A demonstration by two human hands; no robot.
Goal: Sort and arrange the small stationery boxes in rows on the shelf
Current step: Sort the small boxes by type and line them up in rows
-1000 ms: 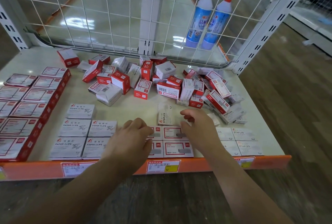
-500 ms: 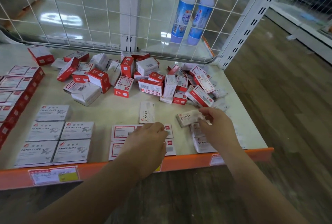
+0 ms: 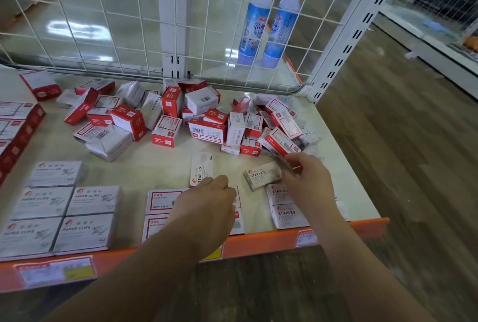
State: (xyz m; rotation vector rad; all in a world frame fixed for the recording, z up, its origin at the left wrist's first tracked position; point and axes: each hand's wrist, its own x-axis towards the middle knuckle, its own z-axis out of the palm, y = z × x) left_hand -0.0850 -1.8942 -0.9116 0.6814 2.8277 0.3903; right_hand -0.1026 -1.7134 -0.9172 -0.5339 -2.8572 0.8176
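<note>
The right hand (image 3: 306, 182) pinched a rectangular white cardboard staples box (image 3: 262, 175); the left hand (image 3: 207, 202) lay loosely curled, holding nothing, over flat red-bordered boxes (image 3: 161, 201) on the smooth shelf (image 3: 155, 164).

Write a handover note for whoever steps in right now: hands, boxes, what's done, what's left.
Left hand: fingers curled over the red-framed boxes at the front edge; whether it grips anything cannot be seen.
Right hand: pinching a white staples box, tilted, just behind the staples row.
Done: paper clip boxes in rows at front left, flat red boxes lined up at far left, red-framed and staples rows started.
Left: one loose staples box mid-shelf, and the mixed pile at the back of the shelf to sort.
</note>
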